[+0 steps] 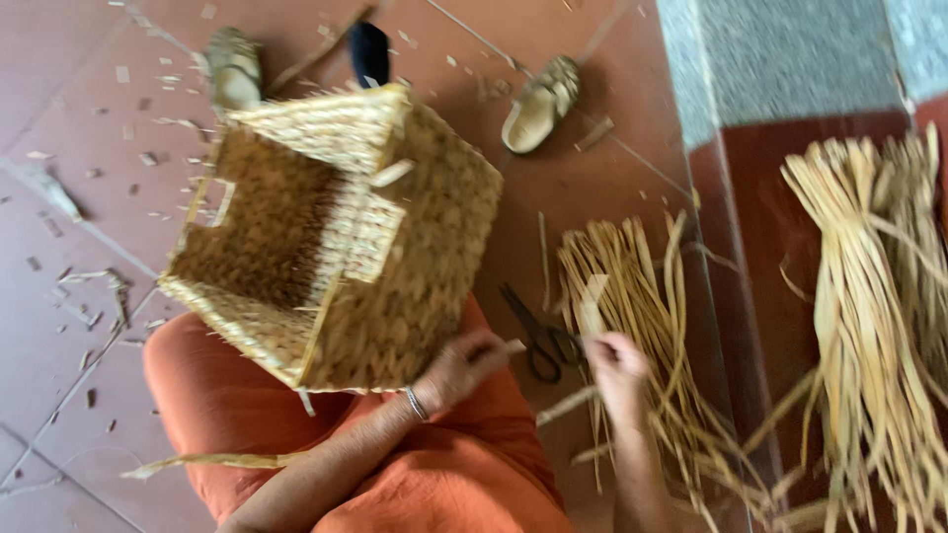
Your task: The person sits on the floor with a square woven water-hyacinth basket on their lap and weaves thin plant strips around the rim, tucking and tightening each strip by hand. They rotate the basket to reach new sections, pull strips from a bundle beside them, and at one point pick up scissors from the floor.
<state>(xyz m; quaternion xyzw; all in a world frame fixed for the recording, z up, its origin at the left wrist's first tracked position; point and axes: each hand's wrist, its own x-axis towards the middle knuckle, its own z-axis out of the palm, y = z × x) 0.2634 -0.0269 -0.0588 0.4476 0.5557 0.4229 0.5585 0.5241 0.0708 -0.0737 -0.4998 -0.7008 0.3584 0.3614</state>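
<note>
Your left hand [462,367] rested against the lower corner of the woven basket [336,237], fingers curled round what looked like a short stub of straw at its edge, though the blur made it hard to be sure whether you pinched it or merely pressed on it. The basket sat tipped on your lap over the orange cloth [434,464], its open mouth turned away to the left, one handle slot showing in the far wall. Your right hand [617,367] was closed narrowly on a single pale strand [591,306] drawn from the nearer bundle of straw [632,296] on the floor just beside your knee. The weak point, as I judged it, was the basket's balance: it leaned on one corner with only your left hand steadying it, so a sharp tug with the right could have let it roll off your lap. The strand itself could have snagged or split, since it lay tangled among its neighbours. The black scissors [538,336] lay on the floor between your two hands, blades pointing away, close enough that a hurried reach might have caught them. A second, larger bundle [869,326] lay well apart on the right, beyond the step. Two sandals [538,104] and a dark slipper [368,51] stood past the basket, with straw scraps [89,296] scattered over the red tiles.
</note>
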